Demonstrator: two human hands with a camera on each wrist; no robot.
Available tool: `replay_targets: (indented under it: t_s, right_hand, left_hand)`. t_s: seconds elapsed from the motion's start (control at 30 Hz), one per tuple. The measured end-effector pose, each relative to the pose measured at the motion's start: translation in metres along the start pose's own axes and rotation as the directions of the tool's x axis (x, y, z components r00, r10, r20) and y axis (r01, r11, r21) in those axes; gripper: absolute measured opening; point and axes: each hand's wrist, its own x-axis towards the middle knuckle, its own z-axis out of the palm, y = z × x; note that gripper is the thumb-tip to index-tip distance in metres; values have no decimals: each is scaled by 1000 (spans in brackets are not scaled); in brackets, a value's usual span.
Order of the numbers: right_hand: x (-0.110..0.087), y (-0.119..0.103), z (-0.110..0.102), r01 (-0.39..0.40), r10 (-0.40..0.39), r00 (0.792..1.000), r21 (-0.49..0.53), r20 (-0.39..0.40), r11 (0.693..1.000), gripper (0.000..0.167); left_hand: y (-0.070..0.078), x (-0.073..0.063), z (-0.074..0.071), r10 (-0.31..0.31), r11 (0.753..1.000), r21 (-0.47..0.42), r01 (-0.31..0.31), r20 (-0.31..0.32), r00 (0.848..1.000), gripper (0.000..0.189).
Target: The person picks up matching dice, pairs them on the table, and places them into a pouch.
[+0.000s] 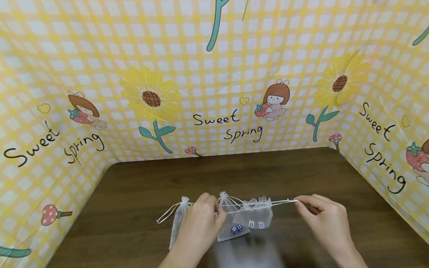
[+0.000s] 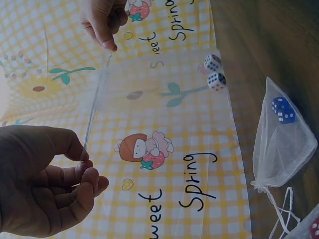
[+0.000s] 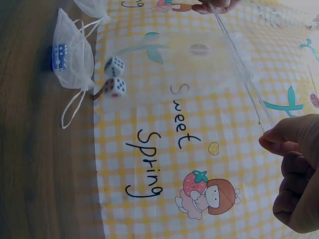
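Between the two hands hangs a sheer white drawstring pouch with two white dice at its bottom. My left hand pinches the drawstring on one side, between thumb and fingertips. On the other side, my right hand pinches the string's end between thumb and forefinger. The cord stretches taut from hand to hand, and the pouch's ruffled mouth is gathered along it. In the wrist views the pouch hangs above the tabletop.
A second sheer pouch, drawn closed, lies on the dark wooden table with blue dice inside. Another closed pouch lies left of it, partly behind my left hand. A yellow checked cloth walls the table's back and sides.
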Motion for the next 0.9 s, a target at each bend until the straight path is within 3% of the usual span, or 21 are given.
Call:
replay_targets:
  t_s: [0.37, 0.67, 0.9]
  right_hand:
    - [0, 0, -3, -17, 17, 1000, -5, 13, 1000, 20]
    - [-2, 1, -4, -28, 28, 1000, -5, -8, 1000, 17]
    - [-2, 1, -3, -33, 33, 999, 3, -27, 999, 17]
  left_hand:
    - [-4, 0, -4, -29, 1000, -8, 29, 27, 999, 26]
    - [-10, 0, -6, -8, 999, 39, 9, -33, 999, 30]
    - [-12, 1, -11, -42, 998, 45, 42, -15, 999, 28]
